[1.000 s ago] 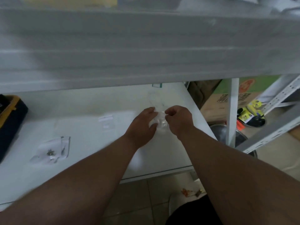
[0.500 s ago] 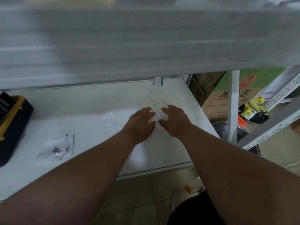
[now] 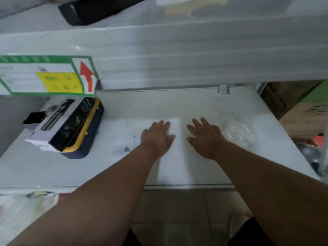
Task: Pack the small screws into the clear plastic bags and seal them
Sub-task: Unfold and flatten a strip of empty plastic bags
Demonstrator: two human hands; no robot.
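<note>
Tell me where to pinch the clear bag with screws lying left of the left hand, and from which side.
Pinch the clear bag at its far edge, coming from above. It lies flat on the white shelf, and the screws sit at its near end, so the far end is probably empty film.

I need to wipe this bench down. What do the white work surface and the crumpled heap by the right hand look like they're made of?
White work surface: probably smooth laminate or painted metal, with a dull sheen and faint stains. Crumpled translucent heap: likely thin clear plastic film, whitish and creased, beside the right hand.
</note>
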